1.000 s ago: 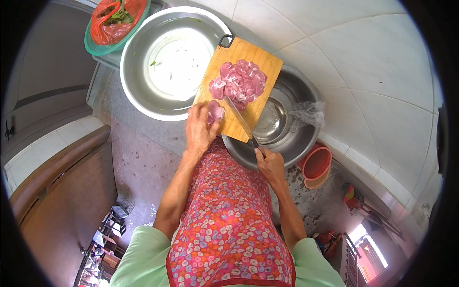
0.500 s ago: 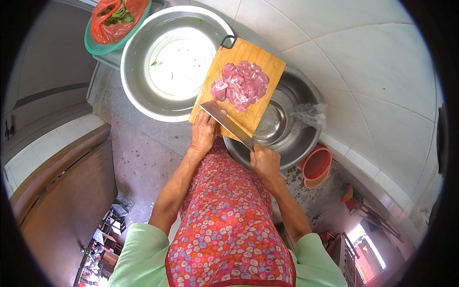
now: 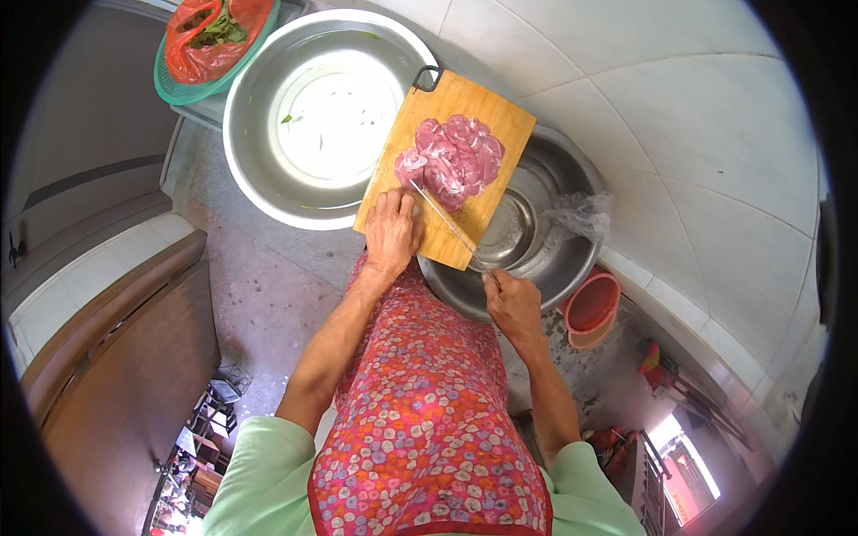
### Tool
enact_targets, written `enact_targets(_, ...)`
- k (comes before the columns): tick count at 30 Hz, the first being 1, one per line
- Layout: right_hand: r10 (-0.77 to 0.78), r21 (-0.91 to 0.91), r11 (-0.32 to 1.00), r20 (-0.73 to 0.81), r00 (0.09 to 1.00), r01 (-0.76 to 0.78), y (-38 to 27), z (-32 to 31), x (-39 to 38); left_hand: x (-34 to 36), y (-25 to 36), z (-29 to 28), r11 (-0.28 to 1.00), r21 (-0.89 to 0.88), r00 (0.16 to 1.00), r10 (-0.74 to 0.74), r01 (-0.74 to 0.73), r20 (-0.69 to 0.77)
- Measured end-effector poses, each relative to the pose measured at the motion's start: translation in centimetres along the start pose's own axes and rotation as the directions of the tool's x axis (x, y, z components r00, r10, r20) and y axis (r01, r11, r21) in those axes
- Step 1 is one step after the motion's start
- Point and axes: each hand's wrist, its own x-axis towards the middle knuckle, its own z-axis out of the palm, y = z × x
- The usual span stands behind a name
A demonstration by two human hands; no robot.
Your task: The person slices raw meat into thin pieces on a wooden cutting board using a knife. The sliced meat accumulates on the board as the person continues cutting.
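Observation:
A wooden cutting board (image 3: 380,214) bears a heap of sliced raw pink meat (image 3: 460,161). My left hand (image 3: 391,232) rests at the board's near left edge, fingers curled together and pressed down; whatever lies beneath them is hidden. In my right hand (image 3: 512,304), just beyond the board's near right corner, is the handle of a kitchen knife (image 3: 444,216). Its blade slants up and left across the board, seen nearly edge-on, and its tip is beside the near edge of the meat, right of my left fingers.
Under the board's left side is a big metal basin (image 3: 241,170) of water with bits of leaf. At its right, a grey basin (image 3: 585,170) contains a metal bowl (image 3: 508,232) and clear plastic (image 3: 581,214). Red bag (image 3: 201,62) of greens, green basket (image 3: 174,87), red bucket (image 3: 594,304), tiled wall (image 3: 715,161).
The knife has turned from showing its broad side to nearly edge-on, its tip moving right and away from my left fingers. My right hand has shifted right and slightly nearer me.

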Motion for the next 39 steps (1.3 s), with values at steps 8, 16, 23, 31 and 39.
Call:
enact_targets(8,0.064,0.051,0.997,-0.017,0.998,-0.063,0.3,1.0,-0.8,0.8,-3.3,-1.1,0.364,-0.873,0.833,-0.546,0.325,0.083)
enact_targets(16,0.146,0.092,0.985,0.033,0.989,-0.149,0.6,1.6,-1.0,0.5,-4.2,-3.7,-0.282,-0.829,0.773,-0.309,0.482,0.555)
enact_targets(23,0.117,0.075,0.99,0.0,0.993,-0.117,1.1,1.8,-1.0,0.7,-1.1,-1.7,0.889,-0.378,0.966,-0.246,0.26,0.084)
enact_targets(31,0.077,0.082,0.994,0.004,0.997,-0.077,0.3,1.6,-0.7,-2.2,-1.0,-1.5,0.99,-0.131,0.982,0.036,-0.061,-0.184)
enact_targets(39,0.029,0.072,0.997,-0.012,1.0,-0.028,0.9,1.9,-0.5,-3.1,-1.4,0.3,0.996,-0.087,0.99,-0.011,-0.002,-0.142)
